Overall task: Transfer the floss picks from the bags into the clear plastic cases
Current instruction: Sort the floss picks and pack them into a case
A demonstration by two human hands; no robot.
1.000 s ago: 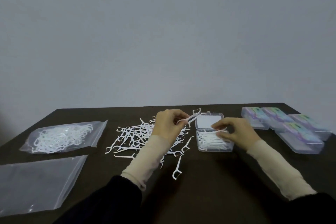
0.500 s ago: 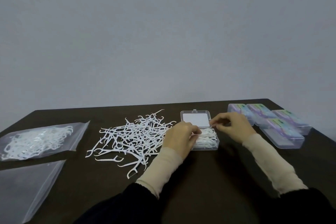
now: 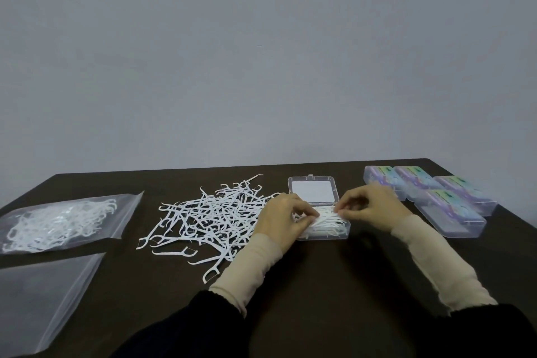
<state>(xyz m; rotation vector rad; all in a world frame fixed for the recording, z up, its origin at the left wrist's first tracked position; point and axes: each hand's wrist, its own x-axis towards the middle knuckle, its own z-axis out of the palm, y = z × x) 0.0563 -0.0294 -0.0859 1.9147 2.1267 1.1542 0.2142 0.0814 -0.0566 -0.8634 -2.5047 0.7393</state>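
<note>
An open clear plastic case [image 3: 325, 234] sits mid-table, its lid [image 3: 313, 189] folded back, with white floss picks [image 3: 328, 222] lying inside. My left hand [image 3: 283, 219] is at the case's left end, thumb and fingers pinching picks in it. My right hand [image 3: 369, 206] is over the case's right end, fingertips curled onto the same picks. A loose pile of floss picks [image 3: 212, 218] lies left of the case. A clear bag with picks [image 3: 58, 222] lies at the far left.
An empty flat clear bag [image 3: 43, 296] lies at the front left. Several closed filled cases [image 3: 430, 192] are grouped at the right, close to the table's right edge. The dark table [image 3: 334, 285] ends at a grey wall behind.
My left hand carried picks from above the pile down into the open case. My right hand stayed at the case. The camera view shifted, so everything sits further left.
</note>
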